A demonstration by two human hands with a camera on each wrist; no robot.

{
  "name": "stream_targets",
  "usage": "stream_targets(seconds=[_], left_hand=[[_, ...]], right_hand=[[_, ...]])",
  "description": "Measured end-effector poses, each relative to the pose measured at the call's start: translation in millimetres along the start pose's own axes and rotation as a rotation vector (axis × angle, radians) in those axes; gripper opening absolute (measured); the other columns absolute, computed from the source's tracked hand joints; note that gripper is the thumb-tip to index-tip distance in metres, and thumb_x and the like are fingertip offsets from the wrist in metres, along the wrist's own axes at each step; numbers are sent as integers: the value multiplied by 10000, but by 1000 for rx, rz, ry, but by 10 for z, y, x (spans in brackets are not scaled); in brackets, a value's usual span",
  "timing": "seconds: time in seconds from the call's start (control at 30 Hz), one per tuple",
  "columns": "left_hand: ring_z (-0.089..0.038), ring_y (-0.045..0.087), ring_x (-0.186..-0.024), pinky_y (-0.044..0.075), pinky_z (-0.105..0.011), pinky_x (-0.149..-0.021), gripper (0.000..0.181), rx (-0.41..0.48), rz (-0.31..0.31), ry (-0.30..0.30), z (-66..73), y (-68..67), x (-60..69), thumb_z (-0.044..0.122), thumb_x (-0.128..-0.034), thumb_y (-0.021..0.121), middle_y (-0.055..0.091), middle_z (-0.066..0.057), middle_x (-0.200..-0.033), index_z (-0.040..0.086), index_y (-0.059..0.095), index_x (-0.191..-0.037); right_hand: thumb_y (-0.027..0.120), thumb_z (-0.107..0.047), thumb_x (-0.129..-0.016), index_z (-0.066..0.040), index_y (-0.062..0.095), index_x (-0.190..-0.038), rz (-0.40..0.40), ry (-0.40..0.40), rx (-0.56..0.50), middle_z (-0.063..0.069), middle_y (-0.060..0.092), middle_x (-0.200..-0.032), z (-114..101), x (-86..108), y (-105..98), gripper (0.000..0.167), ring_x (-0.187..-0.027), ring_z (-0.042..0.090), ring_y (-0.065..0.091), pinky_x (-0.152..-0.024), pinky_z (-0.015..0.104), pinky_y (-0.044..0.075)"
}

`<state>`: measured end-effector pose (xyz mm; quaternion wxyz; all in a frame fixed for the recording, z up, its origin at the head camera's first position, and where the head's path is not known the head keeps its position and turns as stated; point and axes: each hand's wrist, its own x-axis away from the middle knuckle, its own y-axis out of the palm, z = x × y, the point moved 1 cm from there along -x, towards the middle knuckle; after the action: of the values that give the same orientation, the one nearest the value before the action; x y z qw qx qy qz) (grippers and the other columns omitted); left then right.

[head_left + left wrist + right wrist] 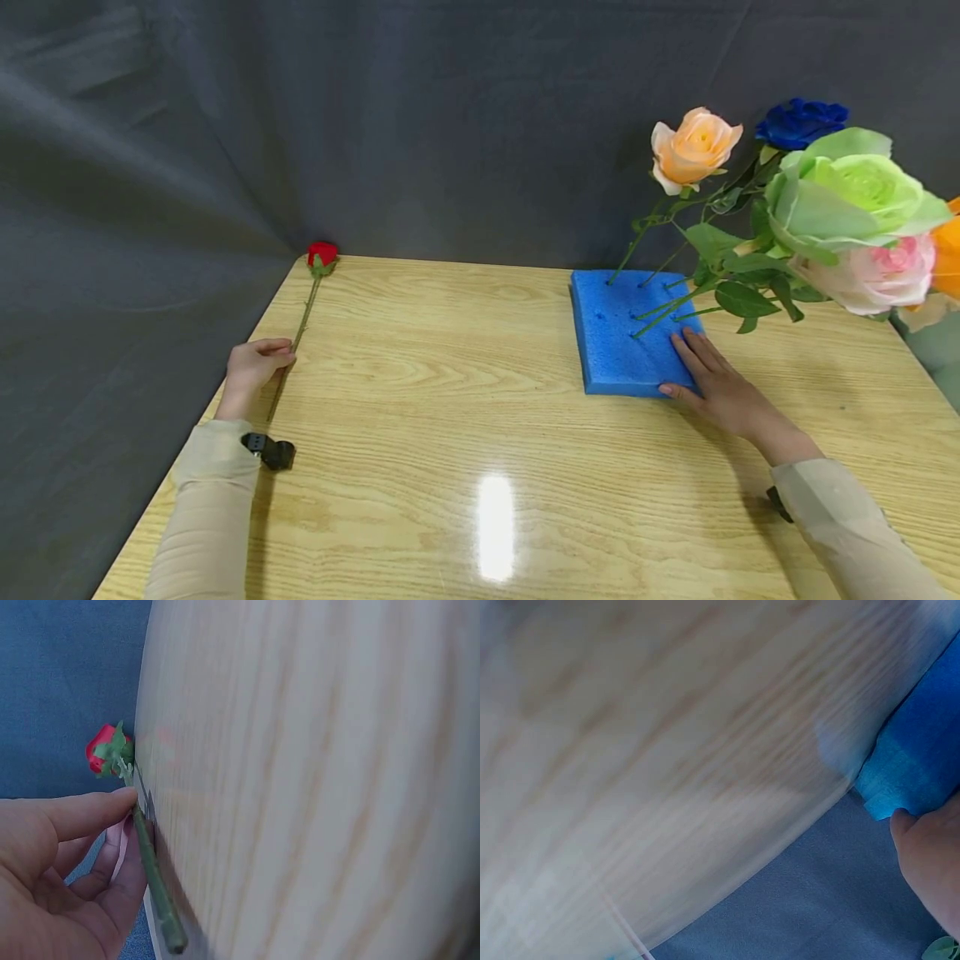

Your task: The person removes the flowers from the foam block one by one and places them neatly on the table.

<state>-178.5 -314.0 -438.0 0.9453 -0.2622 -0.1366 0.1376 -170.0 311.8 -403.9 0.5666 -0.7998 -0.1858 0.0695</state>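
At the table's left edge my left hand (255, 367) pinches the green stem of a red artificial rose (322, 254). The left wrist view shows the thumb and fingers of the left hand (82, 862) about the stem (157, 885), its cut end pointing toward me. My right hand (723, 392) rests on the near right corner of a blue foam block (615, 358), fingers stretched out along its top and thumb at the front edge. In the right wrist view, part of the right hand (937, 855) touches the foam (915, 765); most fingers are out of frame.
Several artificial flowers stand in the foam, leaning right: a peach rose (693, 150), a dark blue rose (802, 123), a green rose (855, 192) and a pink one (877, 271). An orange bloom (948, 250) is cut off at the frame edge. Dark cloth (450, 125) hangs behind the wooden table (450, 358).
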Motion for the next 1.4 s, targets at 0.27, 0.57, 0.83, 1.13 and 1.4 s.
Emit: stream_targets(seconds=[0.27, 0.57, 0.83, 1.13, 1.4], left_hand=[[188, 479, -612, 474, -57, -597, 397, -5, 35, 21, 13, 3, -10, -10, -898, 603, 683, -219, -1101, -133, 538, -1270], [132, 537, -635, 521, -104, -634, 411, 35, 26, 68, 230, 40, 52, 38, -919, 578, 600, -265, -1198, -95, 527, -1304], [119, 556, -778, 540, -129, -785, 499, 195, -152, 55, 533, 250, 81, 95, -951, 565, 572, 5, -1097, -39, 421, -1410], [68, 564, -835, 531, -293, -947, 480, 245, -293, 106, 956, 621, 176, 102, -960, 554, 529, -172, -1280, -30, 428, -1404], [-72, 570, -978, 503, -384, -1007, 457, 287, -406, 139, 1248, 1006, 282, 104, -958, 560, 546, -148, -1268, -1, 457, -1391]], right_hand=[[494, -449, -974, -44, 21, -1538, -4, 3, 9, 244, -45, -1593, -10, -5, -5, 839, -1459, 448, -55, -1076, 699, 185], [500, -432, -977, -44, 24, -1538, 19, -22, 7, 243, -32, -1594, -4, -17, -7, 832, -1464, 435, -56, -1069, 700, 193], [525, -449, -958, -44, 23, -1538, 19, -25, 16, 245, -33, -1593, 1, -23, -5, 867, -1465, 434, -53, -1082, 688, 187], [540, -449, -952, -61, 12, -1541, 26, -24, 5, 230, -42, -1598, 21, -17, 3, 881, -1468, 423, -66, -1086, 693, 169], [562, -438, -943, -88, 38, -1546, 53, -33, 6, 254, -14, -1591, 40, 8, 8, 872, -1457, 464, -49, -1077, 708, 163]])
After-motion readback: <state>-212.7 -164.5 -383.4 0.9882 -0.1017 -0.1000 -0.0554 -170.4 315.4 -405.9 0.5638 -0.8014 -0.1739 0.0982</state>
